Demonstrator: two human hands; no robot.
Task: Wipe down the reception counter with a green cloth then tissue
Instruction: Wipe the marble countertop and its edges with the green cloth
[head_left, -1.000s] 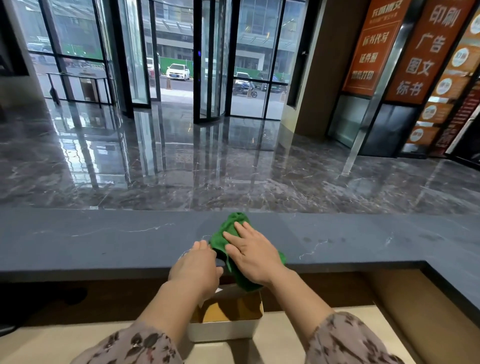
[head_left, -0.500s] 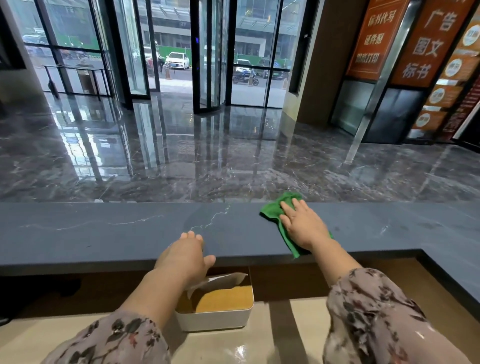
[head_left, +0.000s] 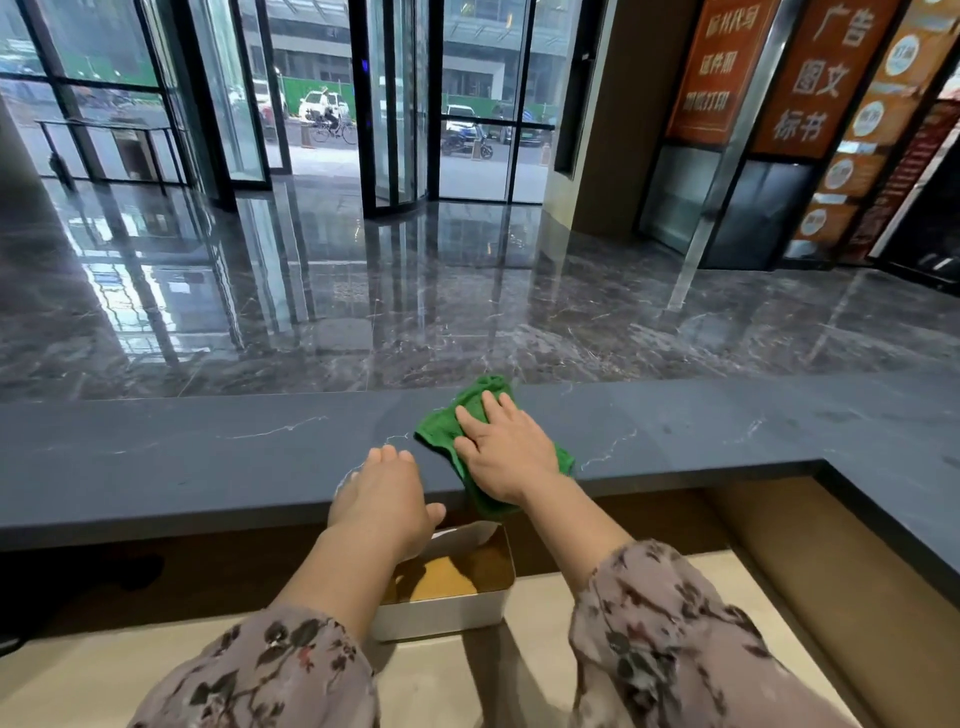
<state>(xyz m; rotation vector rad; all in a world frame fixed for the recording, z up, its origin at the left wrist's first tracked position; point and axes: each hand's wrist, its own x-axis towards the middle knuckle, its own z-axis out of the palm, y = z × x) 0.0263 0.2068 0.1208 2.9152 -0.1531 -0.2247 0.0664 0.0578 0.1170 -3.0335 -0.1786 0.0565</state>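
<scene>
Right hand (head_left: 506, 457) and green cloth (head_left: 441, 428) sit further left than half second ago, near left hand (head_left: 382, 499). Right palm flat, fingers straight, presses cloth on reception counter (head_left: 182, 457); cloth overhangs near edge. Left hand rests relaxed on counter edge, holds nothing.

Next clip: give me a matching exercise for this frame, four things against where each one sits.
Things: 1 green cloth; 2 left hand; 3 right hand; 4 white box.
Places: a. on the lower beige desk; b. pressing flat on the cloth; c. on the dark counter, under a hand; d. on the counter's near edge, holding nothing.
Pairs: 1-c, 2-d, 3-b, 4-a.
</scene>
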